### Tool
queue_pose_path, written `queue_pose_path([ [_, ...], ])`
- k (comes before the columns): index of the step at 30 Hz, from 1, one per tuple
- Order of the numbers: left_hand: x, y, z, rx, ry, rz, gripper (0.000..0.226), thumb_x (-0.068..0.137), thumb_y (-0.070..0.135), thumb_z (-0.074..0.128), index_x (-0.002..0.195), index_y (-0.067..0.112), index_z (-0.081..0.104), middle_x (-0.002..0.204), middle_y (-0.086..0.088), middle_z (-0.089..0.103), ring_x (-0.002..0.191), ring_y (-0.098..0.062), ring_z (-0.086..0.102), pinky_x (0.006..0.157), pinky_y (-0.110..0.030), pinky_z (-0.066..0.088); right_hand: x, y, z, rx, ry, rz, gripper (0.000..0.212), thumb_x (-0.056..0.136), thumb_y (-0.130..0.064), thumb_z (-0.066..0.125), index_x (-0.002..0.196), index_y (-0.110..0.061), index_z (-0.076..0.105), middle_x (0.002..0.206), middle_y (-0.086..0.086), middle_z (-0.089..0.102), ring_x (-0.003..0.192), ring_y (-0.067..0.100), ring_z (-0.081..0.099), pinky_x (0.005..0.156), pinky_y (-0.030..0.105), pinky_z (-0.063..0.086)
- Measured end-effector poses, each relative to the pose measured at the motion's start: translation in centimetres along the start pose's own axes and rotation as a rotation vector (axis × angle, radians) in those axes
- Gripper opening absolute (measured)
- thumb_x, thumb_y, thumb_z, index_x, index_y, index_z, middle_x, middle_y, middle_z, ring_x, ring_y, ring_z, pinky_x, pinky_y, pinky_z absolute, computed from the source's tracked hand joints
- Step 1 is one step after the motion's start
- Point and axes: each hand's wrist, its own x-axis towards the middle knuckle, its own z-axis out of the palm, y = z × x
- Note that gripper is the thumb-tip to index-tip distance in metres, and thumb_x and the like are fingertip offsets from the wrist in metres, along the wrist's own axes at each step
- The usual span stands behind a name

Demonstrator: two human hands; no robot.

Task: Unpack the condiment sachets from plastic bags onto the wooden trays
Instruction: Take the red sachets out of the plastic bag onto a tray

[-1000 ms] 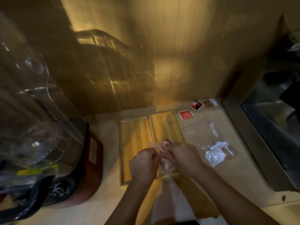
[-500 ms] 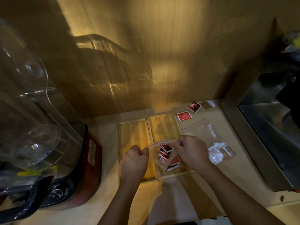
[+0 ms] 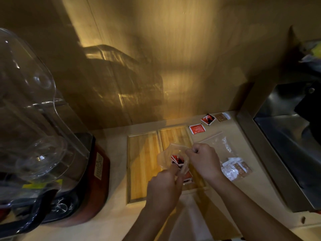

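several red-black sachets (image 3: 177,160) inside clear bag (image 3: 163,156)

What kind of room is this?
Probably a kitchen or café prep counter: a blender with a clear cover stands at the left, a steel sink sits at the right, and red condiment sachets lie beside wooden trays.
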Motion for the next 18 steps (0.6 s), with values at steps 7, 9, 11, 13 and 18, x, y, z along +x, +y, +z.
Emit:
queue_pose_path([
  [7,1.4,0.1,-0.9,-0.03,0.16,0.121,0.016,0.089,0.03,0.048,0.082,0.017,0.056,0.084,-0.003,0.061,0.078,-0.021,0.057,0.062,-0.03,0.036,0.4,1.3,-0.5,0.103,-0.001,-0.016,0.046,0.077,-0.017,0.058,0.041,-0.016,0.03,0.041,-0.002,0.03,0.047,0.015,0.033,0.052,0.031,0.031],
  [9,2.2,0.2,-2.0,-0.025,0.147,0.175,0.013,0.086,0.027,0.051,0.081,0.016,0.057,0.085,-0.002,0.06,0.079,-0.019,0.057,0.067,-0.033,0.043,0.7,1.7,-0.9,0.158,-0.019,-0.022,0.044,0.078,-0.019,0.059,0.042,-0.014,0.033,0.044,0.0,0.034,0.05,0.016,0.037,0.055,0.031,0.033],
  [11,3.0,0.6,-3.4,-0.021,0.087,0.255,0.011,0.085,0.023,0.053,0.081,0.014,0.058,0.085,0.0,0.059,0.079,-0.016,0.055,0.071,-0.034,0.046,0.9,2.0,-1.4,0.28,-0.072,-0.026,0.044,0.082,-0.025,0.06,0.045,-0.01,0.041,0.048,0.004,0.041,0.052,0.015,0.04,0.057,0.031,0.035],
  [13,3.5,1.2,-5.0,-0.018,0.0,0.341,0.008,0.084,0.018,0.054,0.079,0.012,0.058,0.082,0.001,0.058,0.079,-0.016,0.054,0.074,-0.035,0.048,0.8,1.9,-2.3,0.437,-0.117,-0.021,0.043,0.086,-0.031,0.058,0.048,-0.012,0.049,0.046,-0.003,0.047,0.047,0.009,0.043,0.054,0.027,0.036],
  [18,3.7,2.6,-8.9,-0.082,-0.121,0.457,0.015,0.075,0.022,0.055,0.074,0.01,0.062,0.079,-0.003,0.064,0.077,-0.013,0.057,0.075,-0.035,0.049,1.0,4.5,-3.8,0.765,-0.288,-0.02,0.023,0.075,-0.041,0.066,0.077,-0.019,0.068,0.074,-0.003,0.064,0.067,0.003,0.058,0.066,0.024,0.042],
])
